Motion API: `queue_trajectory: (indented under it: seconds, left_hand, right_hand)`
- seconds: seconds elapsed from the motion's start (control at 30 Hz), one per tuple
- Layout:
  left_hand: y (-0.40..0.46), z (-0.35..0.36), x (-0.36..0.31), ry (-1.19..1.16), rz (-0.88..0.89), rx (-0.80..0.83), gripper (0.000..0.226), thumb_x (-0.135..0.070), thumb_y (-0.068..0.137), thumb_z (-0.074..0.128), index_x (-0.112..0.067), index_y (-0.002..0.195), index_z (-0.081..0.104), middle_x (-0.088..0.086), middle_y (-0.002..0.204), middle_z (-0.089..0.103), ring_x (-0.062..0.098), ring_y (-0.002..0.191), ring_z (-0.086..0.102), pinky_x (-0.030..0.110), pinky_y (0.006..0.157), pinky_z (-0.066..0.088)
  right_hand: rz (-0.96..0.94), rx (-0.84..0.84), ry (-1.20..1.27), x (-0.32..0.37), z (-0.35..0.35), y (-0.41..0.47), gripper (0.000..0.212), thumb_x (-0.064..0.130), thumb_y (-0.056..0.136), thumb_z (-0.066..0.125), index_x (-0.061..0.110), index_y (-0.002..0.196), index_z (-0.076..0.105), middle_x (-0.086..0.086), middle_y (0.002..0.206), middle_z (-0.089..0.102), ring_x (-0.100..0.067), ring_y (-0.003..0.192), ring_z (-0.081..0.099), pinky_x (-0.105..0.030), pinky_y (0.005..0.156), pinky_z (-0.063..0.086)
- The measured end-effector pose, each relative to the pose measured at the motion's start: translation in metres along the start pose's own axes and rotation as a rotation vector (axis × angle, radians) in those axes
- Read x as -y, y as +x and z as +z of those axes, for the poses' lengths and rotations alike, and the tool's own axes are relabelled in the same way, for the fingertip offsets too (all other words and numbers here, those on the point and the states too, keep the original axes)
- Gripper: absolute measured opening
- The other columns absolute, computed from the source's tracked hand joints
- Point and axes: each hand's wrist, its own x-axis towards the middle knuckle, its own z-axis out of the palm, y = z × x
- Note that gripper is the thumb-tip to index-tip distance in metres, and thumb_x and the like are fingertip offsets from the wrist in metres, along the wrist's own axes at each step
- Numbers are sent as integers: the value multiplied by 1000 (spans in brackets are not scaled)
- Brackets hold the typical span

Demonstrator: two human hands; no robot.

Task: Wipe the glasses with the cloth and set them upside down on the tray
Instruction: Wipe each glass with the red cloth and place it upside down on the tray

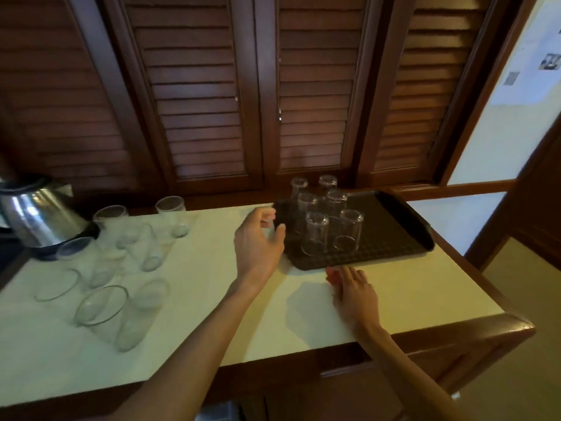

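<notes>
A dark brown tray point(403, 220) sits on the right of the pale counter point(212, 287). On it several clear glasses point(317, 232) stand upside down in two rows. Several more clear glasses point(100, 305) stand on the counter's left side, some upright. My left hand point(258, 241) hovers at the tray's left edge with its fingers and thumb curved; whether they hold anything I cannot make out. My right hand point(353, 290) lies flat on the counter, its fingertips touching the tray's front edge. No cloth is in view.
A steel kettle point(39, 217) stands at the far left on a dark base. Brown louvred doors point(315, 86) close off the back. The counter's wooden edge point(455, 332) runs along the front and right, with floor beyond it.
</notes>
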Motion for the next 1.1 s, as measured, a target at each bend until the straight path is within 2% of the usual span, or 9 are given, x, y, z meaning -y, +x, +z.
queue_trajectory:
  seconds: [0.07,0.17,0.33,0.53,0.7,0.9,0.97,1.03,1.1]
  left_hand:
    - [-13,-39,20,104,95,-194,27,-16,92,78,-12,116,67,3,114,67,18,100,63,35,83,56]
    - [-28,-90,56,310,254,-502,26,-18,86,74,-11,109,63,11,109,62,23,102,53,34,86,42]
    - [-62,-159,106,549,143,-767,51,-41,81,74,-7,114,53,21,119,55,36,111,48,48,87,38]
    - [-95,-193,135,224,-330,-490,100,-29,66,99,-5,144,42,17,143,43,36,130,50,52,107,50]
    - [-99,-198,147,70,-486,-351,78,-34,67,99,-8,129,59,9,123,67,32,115,66,44,99,55]
    - [-82,-210,114,-267,-449,-310,81,-18,67,97,-15,138,55,1,117,73,20,108,72,28,88,59]
    - [-69,-217,90,-473,-419,-243,72,-16,71,91,-14,134,57,3,117,75,23,108,73,24,83,59]
    - [-60,-216,66,-651,-404,-169,58,-24,76,84,-9,129,65,7,121,76,30,113,72,36,92,60]
    - [-54,-211,43,-822,-417,-100,50,-32,87,72,-7,130,68,12,127,73,34,117,71,49,101,55]
  right_hand:
    - [-101,-48,105,46,15,-6,19,20,98,57,22,117,62,2,107,70,-20,99,64,-36,73,55]
    - [-185,19,200,108,38,-12,19,22,98,54,23,115,63,6,108,67,-13,100,62,-33,80,57]
    - [-289,26,276,173,62,-21,16,11,94,64,21,107,65,7,99,69,-14,91,61,-31,75,53]
    - [-231,99,509,205,74,-28,17,16,101,55,23,115,61,8,105,71,-10,98,67,-34,75,61]
    - [-67,104,731,228,57,-32,22,5,100,58,26,104,63,20,95,64,5,88,64,-5,70,48]
    - [478,288,1323,255,19,-19,18,18,104,55,33,105,66,-4,115,66,-26,105,63,-42,87,57]
    - [440,267,1456,268,-4,-11,21,22,104,54,36,116,64,-2,119,65,-25,107,65,-40,81,61]
    - [240,195,1478,282,-25,-6,30,22,103,54,35,129,60,2,123,67,-19,106,69,-34,79,61]
    - [-102,86,1279,294,-40,-7,41,25,104,54,27,145,52,8,137,62,-9,121,63,-32,98,55]
